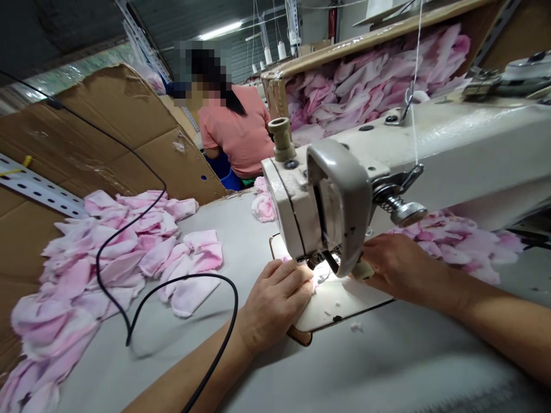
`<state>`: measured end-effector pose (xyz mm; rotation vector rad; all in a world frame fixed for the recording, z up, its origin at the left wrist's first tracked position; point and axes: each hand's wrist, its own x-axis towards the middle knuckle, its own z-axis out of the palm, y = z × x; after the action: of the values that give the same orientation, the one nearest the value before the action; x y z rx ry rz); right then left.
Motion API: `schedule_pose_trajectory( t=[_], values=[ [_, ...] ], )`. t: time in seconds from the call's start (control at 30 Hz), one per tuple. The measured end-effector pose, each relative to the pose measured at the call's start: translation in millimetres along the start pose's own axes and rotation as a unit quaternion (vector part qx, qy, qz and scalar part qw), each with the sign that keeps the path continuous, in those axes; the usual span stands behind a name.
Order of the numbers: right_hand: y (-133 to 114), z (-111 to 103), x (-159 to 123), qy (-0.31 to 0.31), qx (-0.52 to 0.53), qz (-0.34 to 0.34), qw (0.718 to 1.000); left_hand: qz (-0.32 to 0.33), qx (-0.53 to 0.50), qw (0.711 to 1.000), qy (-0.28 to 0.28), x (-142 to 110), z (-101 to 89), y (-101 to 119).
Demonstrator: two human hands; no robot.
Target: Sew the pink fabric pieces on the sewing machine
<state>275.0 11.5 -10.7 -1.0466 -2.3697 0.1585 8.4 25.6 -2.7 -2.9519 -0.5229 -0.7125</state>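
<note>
**Left hand** [275, 304]: fingers [293, 278] lie flat and close together, not gripping, pressed on a pink-and-white cloth [317, 285] on the machine bed [340, 307].

**Cloth:** soft and fluffy-looking, mostly hidden under the left fingertips, with a pale edge lit up just beyond them, beside the needle area of the sewing machine [327, 201].

**Right hand** [404, 267]: fingers [370, 246] curve in toward the far side of the machine's head, just beside a beige knob [363, 269]. Whether they hold anything, cannot tell.

**Machine:** cream-coloured, paint worn, with a grey curved cover and a white thread [414, 115] rising from it, above and between the two hands.

**Around the fingers:**
- Left of the left fingers: a loose heap of pink-and-white cloth pieces [107, 246] on the grey worktop [181, 367], crossed by a black cable [189, 276].
- Beyond the fingers: a small rolled pink bundle [263, 207].
- Right of the right fingers: another heap of cloth pieces [456, 241].
- Far beyond the fingers: a long bin of pink cloth [365, 80], thread cones [282, 50], brown cardboard sheets [116, 137], and a co-worker [235, 135] in a salmon shirt, seated with their back turned.
</note>
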Motion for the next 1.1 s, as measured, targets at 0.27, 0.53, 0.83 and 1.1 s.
schedule_pose_trajectory(
  t=[0.27,0.53,0.83,1.1],
  values=[
    [-6,7,-1,0.057,-0.097,-0.103,0.988,-0.018,-0.002,1.0,-0.017,-5,6.1,-2],
    [-7,11,-3,0.047,-0.115,-0.102,0.987,-0.024,-0.023,0.999,-0.02,-4,6.6,-4],
    [-7,5,6,0.068,-0.109,-0.073,0.989,-0.048,0.036,0.997,-0.049,-2,11.7,-5],
    [-4,7,7,0.087,-0.101,-0.063,0.989,-0.071,0.025,0.997,-0.015,4,7.9,2]
  ],
)
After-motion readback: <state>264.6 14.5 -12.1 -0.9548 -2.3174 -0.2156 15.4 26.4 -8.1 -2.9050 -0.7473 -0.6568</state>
